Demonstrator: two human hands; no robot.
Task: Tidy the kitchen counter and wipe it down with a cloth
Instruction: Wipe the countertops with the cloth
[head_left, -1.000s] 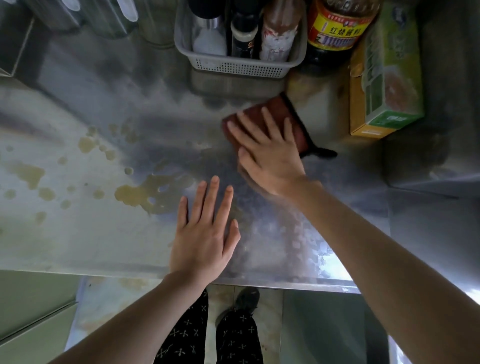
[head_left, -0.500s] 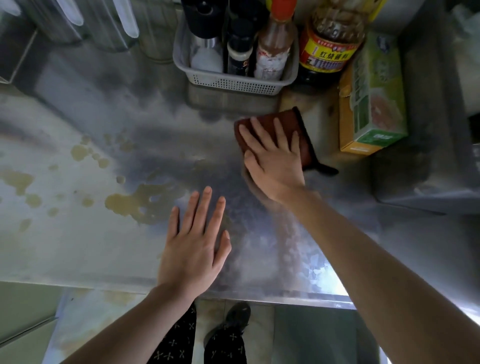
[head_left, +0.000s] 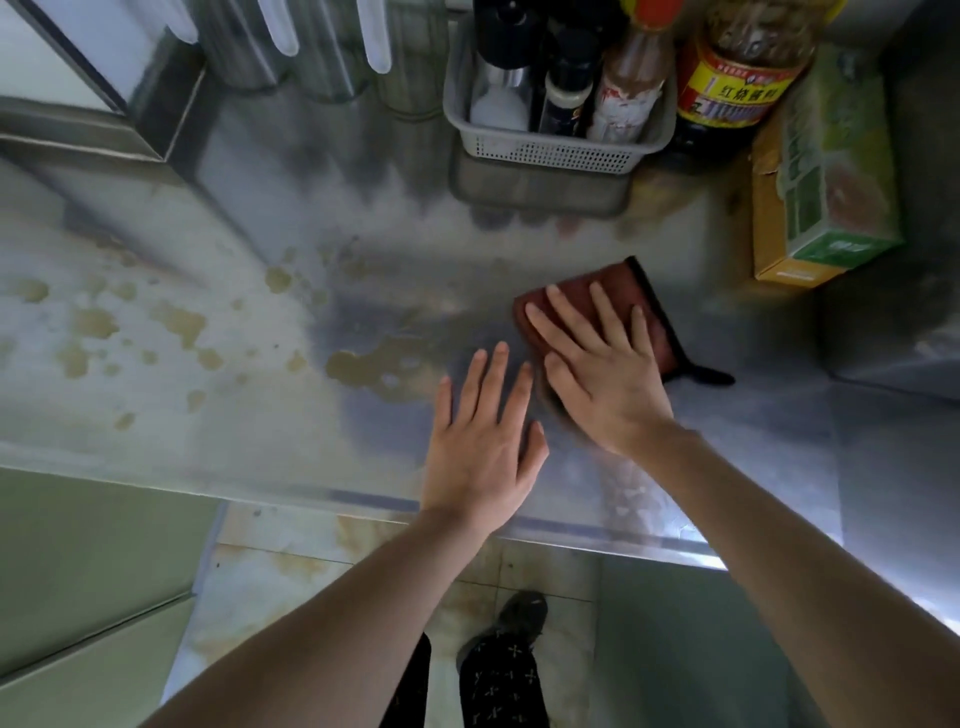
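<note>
A reddish-brown cloth (head_left: 618, 283) with a black edge lies flat on the steel counter (head_left: 260, 426). My right hand (head_left: 597, 369) presses on it with straight, spread fingers and covers most of it. My left hand (head_left: 480, 441) lies flat on the bare counter right beside it, near the front edge, fingers straight. Brownish spill patches (head_left: 384, 366) sit just left of both hands, and smaller drops (head_left: 93, 325) spread across the left part of the counter.
A grey plastic basket (head_left: 550, 150) with bottles stands at the back. A large sauce bottle (head_left: 737, 83) and a green and yellow box (head_left: 826, 192) stand at the back right. Steel containers (head_left: 270, 47) line the back left. The counter's front edge (head_left: 363, 501) is below my hands.
My right hand has slid the cloth back toward me and slightly left, close to my left hand. My left hand stays flat on the counter. The view has shifted left.
</note>
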